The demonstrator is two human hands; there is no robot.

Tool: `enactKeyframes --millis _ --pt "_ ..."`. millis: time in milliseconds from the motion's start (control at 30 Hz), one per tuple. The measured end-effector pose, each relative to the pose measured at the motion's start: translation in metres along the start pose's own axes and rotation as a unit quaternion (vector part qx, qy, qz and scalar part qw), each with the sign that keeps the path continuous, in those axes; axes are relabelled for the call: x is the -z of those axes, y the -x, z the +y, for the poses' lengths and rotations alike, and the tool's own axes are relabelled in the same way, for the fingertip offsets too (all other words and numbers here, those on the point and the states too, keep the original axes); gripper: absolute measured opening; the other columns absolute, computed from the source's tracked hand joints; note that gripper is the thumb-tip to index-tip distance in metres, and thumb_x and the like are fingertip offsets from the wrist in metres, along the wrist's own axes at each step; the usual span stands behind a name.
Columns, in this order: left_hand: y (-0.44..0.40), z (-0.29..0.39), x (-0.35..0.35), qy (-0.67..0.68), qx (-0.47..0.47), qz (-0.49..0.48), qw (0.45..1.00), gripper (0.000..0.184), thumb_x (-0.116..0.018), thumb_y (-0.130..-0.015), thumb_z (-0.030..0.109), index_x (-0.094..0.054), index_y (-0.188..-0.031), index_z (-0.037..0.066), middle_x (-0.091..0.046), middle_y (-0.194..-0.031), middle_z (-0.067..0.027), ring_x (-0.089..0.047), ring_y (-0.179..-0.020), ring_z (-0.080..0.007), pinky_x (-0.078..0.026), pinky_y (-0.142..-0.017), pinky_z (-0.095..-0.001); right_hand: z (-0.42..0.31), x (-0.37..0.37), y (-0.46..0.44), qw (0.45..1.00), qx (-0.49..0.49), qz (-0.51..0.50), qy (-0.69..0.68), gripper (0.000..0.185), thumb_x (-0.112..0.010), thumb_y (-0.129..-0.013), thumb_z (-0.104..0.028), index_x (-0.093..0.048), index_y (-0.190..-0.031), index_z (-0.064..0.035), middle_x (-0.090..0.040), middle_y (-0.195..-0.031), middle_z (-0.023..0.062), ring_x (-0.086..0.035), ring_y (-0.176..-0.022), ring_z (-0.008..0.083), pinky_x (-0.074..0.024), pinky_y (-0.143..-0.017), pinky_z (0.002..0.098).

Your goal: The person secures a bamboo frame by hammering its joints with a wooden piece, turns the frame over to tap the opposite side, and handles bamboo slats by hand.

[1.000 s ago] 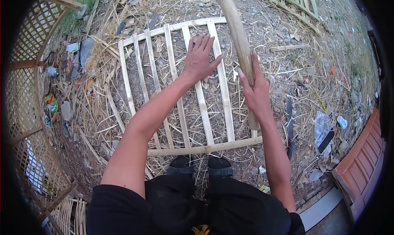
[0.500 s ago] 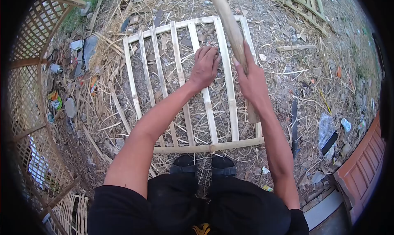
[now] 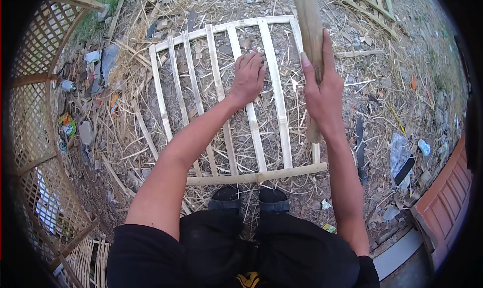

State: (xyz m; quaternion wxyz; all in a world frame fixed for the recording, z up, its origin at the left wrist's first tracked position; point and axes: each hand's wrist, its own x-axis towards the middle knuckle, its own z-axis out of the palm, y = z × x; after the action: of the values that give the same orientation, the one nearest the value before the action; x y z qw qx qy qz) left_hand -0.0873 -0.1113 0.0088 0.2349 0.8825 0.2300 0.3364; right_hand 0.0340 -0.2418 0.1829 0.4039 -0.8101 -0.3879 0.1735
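arms (image 3: 173, 159) fwd, l hand (image 3: 246, 84) curled, r hand (image 3: 324, 97) w/ wood club (image 3: 308, 24)

There are two hands (image 3: 247, 80), one wooden stick (image 3: 309, 21), seven slats (image 3: 277, 102), two rails (image 3: 292, 172) and two shoes (image 3: 225, 203).

Legible markings: none.
Yellow emblem (image 3: 248, 279) on black clothing (image 3: 302, 242) is cut off; green-and-orange wrapper (image 3: 69, 126) at left is too small to read.

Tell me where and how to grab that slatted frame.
The slatted frame is probably best gripped by its near rail, coming from the side of the shoes: it runs crosswise just ahead of them, and gaps between the slats leave room to curl around.
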Motion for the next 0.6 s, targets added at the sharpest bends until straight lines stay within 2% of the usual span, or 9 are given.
enactKeyframes --millis 100,167,200,300,333,433,467,567,600 --pt "0.001 -0.002 0.001 0.006 0.003 0.002 1.000 0.021 -0.056 -0.099 0.013 -0.058 -0.115 0.000 -0.063 -0.124 -0.0172 -0.054 -0.123 -0.0332 -0.031 -0.110 -0.0495 0.006 -0.013 0.013 0.993 0.031 0.060 -0.097 0.071 -0.056 -0.102 -0.024 -0.020 -0.163 -0.0137 -0.070 -0.087 0.0288 -0.071 -0.079 0.0474 -0.0552 -0.071 0.0499" --pt "0.000 0.000 0.000 0.012 -0.001 0.000 1.000 0.021 -0.056 -0.099 0.013 -0.058 -0.115 0.000 -0.063 -0.124 -0.0170 -0.054 -0.123 -0.0332 -0.031 -0.111 -0.0496 0.049 -0.041 0.023 0.996 0.011 -0.033 0.079 0.074 -0.056 -0.102 -0.026 -0.017 -0.163 -0.0148 -0.071 -0.089 0.0294 -0.070 -0.084 0.0487 -0.0561 -0.075 0.0504" --pt "0.002 0.000 -0.001 0.002 0.010 -0.005 1.000 0.023 -0.056 -0.100 0.013 -0.058 -0.118 0.000 -0.063 -0.126 -0.0167 -0.054 -0.124 -0.0329 -0.031 -0.112 -0.0487 0.049 -0.043 0.015 0.972 -0.098 -0.147 0.153 0.071 -0.056 -0.101 -0.028 -0.022 -0.162 -0.0148 -0.071 -0.090 0.0304 -0.070 -0.087 0.0493 -0.0564 -0.078 0.0518" --pt "0.002 -0.003 0.001 -0.012 0.020 -0.003 1.000 0.023 -0.055 -0.100 0.013 -0.059 -0.119 0.000 -0.063 -0.128 -0.0159 -0.054 -0.126 -0.0323 -0.030 -0.113 -0.0477 0.038 -0.019 0.003 0.978 -0.103 -0.148 0.101 0.068 -0.056 -0.101 -0.031 -0.028 -0.160 -0.0145 -0.071 -0.091 0.0305 -0.069 -0.088 0.0501 -0.0552 -0.079 0.0536" --pt "0.004 -0.002 0.002 -0.015 0.015 -0.011 1.000 0.023 -0.055 -0.100 0.014 -0.058 -0.119 0.000 -0.063 -0.129 -0.0158 -0.054 -0.127 -0.0321 -0.030 -0.113 -0.0478 0.022 -0.011 0.003 0.991 -0.059 -0.090 0.076 0.064 -0.056 -0.102 -0.030 -0.033 -0.159 -0.0133 -0.071 -0.090 0.0294 -0.071 -0.086 0.0470 -0.0560 -0.076 0.0506" --pt "0.001 -0.001 0.000 -0.021 0.016 -0.018 0.999 0.024 -0.056 -0.099 0.013 -0.058 -0.120 0.001 -0.063 -0.130 -0.0153 -0.053 -0.128 -0.0316 -0.029 -0.114 -0.0482 -0.012 0.008 0.003 0.999 -0.044 0.012 -0.016 0.065 -0.057 -0.102 -0.027 -0.031 -0.159 -0.0118 -0.071 -0.087 0.0289 -0.073 -0.082 0.0432 -0.0560 -0.070 0.0468" --pt "0.002 -0.001 0.000 -0.017 0.018 -0.020 0.999 0.024 -0.056 -0.099 0.013 -0.058 -0.120 0.001 -0.063 -0.131 -0.0153 -0.053 -0.128 -0.0316 -0.029 -0.114 -0.0484 -0.004 0.001 0.006 0.991 0.062 0.084 -0.082 0.068 -0.058 -0.102 -0.023 -0.026 -0.161 -0.0107 -0.070 -0.084 0.0272 -0.074 -0.078 0.0399 -0.0551 -0.064 0.0434" --pt "0.000 -0.001 0.001 -0.014 0.016 -0.021 1.000 0.023 -0.056 -0.099 0.013 -0.059 -0.119 0.001 -0.063 -0.131 -0.0154 -0.053 -0.128 -0.0318 -0.029 -0.114 -0.0487 0.026 -0.030 0.024 0.992 0.041 0.095 -0.076 0.071 -0.058 -0.102 -0.021 -0.022 -0.162 -0.0101 -0.070 -0.083 0.0265 -0.072 -0.077 0.0440 -0.0548 -0.066 0.0462" --pt "0.000 0.000 0.001 -0.015 0.017 -0.020 1.000 0.023 -0.056 -0.099 0.013 -0.059 -0.119 0.001 -0.063 -0.131 -0.0153 -0.053 -0.128 -0.0319 -0.029 -0.114 -0.0487 0.049 -0.039 0.023 0.996 0.067 0.037 0.050 0.072 -0.058 -0.100 -0.022 -0.022 -0.161 -0.0111 -0.070 -0.084 0.0272 -0.070 -0.078 0.0479 -0.0552 -0.070 0.0504"
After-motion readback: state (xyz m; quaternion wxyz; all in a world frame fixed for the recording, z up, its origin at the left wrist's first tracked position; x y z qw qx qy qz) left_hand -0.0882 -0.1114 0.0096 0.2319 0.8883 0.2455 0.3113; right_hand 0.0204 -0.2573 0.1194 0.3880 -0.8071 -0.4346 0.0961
